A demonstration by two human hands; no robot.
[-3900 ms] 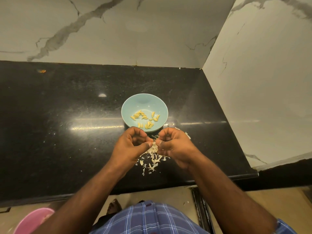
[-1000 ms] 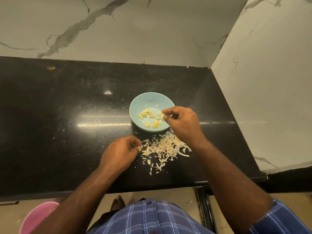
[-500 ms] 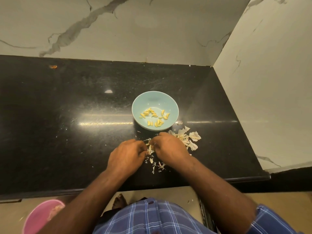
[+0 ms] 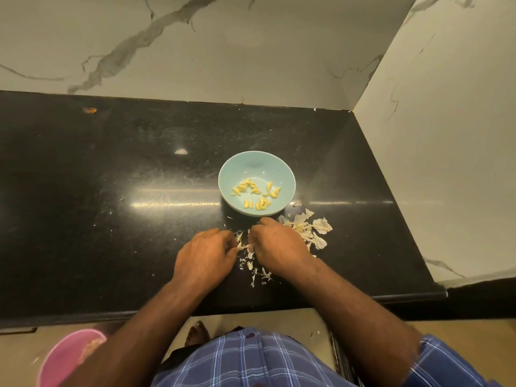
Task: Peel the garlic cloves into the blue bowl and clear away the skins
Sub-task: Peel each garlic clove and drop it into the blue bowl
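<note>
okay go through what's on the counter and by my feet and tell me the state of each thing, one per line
blue bowl: upright, holding peeled garlic cloves
garlic skins: loose, scattered on the counter
left hand: fingers curled into the skins
right hand: fingers curled into the skins
pink bin: open, on the floor

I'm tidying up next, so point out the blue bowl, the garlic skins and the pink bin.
blue bowl [image 4: 255, 163]: head view, bare far inner wall.
garlic skins [image 4: 321, 225]: head view, large right flake.
pink bin [image 4: 60, 358]: head view, rim.

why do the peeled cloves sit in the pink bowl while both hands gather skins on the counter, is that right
Not quite: the head view shows the cloves in the blue bowl. Both hands, left and right, do gather skins on the counter.
</note>
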